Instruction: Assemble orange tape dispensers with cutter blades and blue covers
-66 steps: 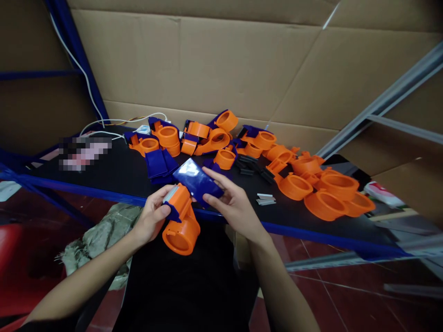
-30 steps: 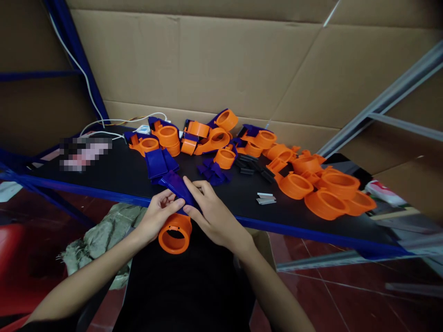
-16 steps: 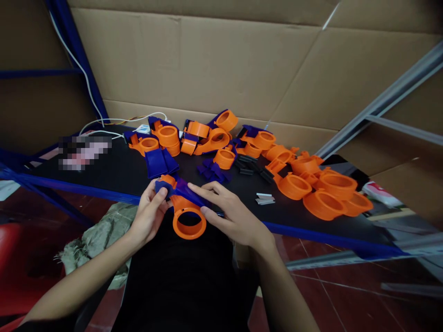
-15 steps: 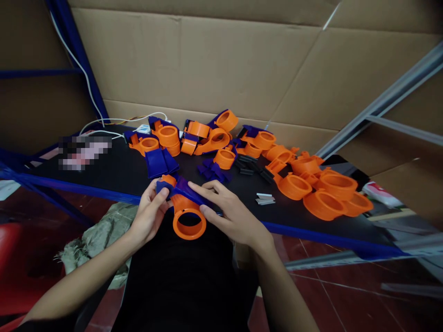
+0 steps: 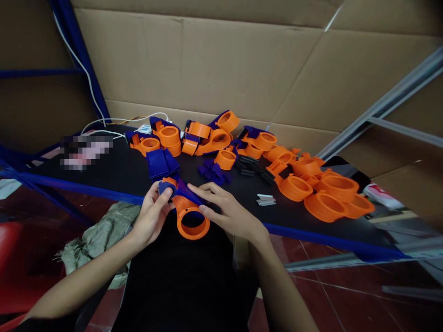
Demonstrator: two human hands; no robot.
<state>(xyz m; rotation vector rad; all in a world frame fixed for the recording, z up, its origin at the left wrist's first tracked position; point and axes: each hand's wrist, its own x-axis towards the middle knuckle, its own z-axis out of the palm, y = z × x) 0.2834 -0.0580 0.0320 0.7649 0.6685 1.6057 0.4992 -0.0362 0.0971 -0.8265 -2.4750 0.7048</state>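
Left hand [image 5: 151, 214] gripping orange tape-dispenser frame [image 5: 182, 203]; right hand [image 5: 235, 214] pinching blue cover [image 5: 188, 190] between fingers [image 5: 205, 194], risking slippage through uneven pressure.

Brown cardboard panels [image 5: 221, 64] form the backdrop. At left, a white cable [image 5: 89, 80] runs along a blue metal post [image 5: 79, 46]; a pinkish item [image 5: 86, 152] (pixelated beyond recognition) lies on the black shelf [image 5: 128, 175]. At right, a grey metal rail [image 5: 384, 101] slants near a red-and-white package [image 5: 384, 197]. Below: a crumpled greenish sack [image 5: 107, 230], dark red floor tiles [image 5: 323, 299].
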